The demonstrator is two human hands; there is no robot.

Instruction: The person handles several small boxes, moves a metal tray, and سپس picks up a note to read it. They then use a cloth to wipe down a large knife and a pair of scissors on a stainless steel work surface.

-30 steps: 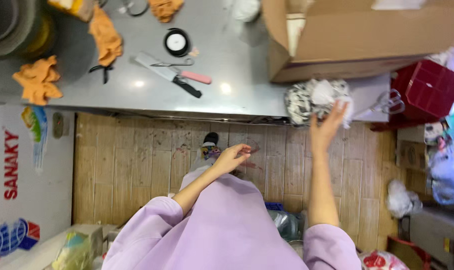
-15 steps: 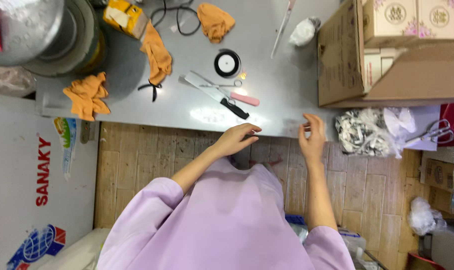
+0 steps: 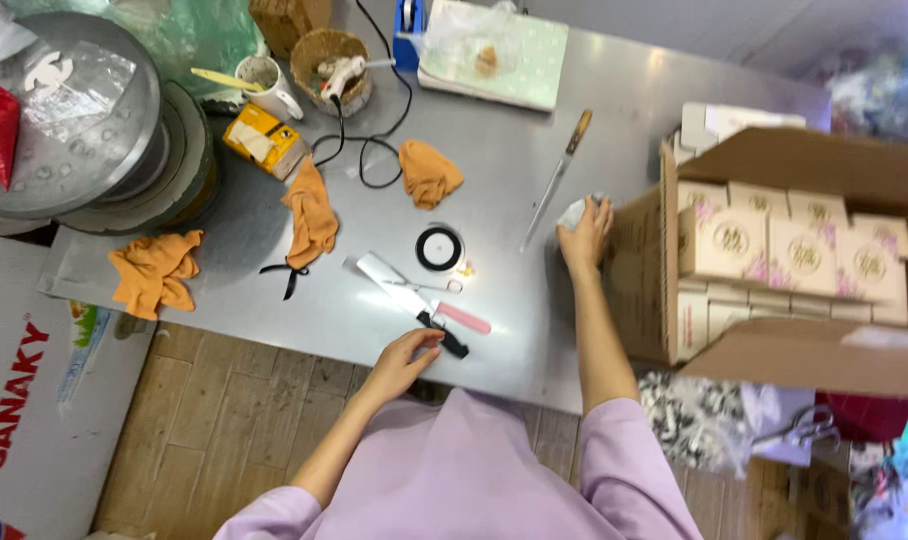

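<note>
one cleaver [image 3: 406, 292], long axis diagonal, black handle end touching left hand [image 3: 406, 357], fingers loosely curled; right hand [image 3: 582, 235], farther off, grips white wad [image 3: 574, 212].

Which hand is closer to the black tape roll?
Left. The left hand sits at the table edge just below the tape roll; the right hand is farther off, beside the cardboard box.

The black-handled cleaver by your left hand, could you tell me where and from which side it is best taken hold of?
Probably by the black handle. The cleaver lies flat on the steel table, blade pointing away, handle towards the near edge, beside the left hand. Come from the near side, clear of the pink-handled scissors lying across it.
</note>
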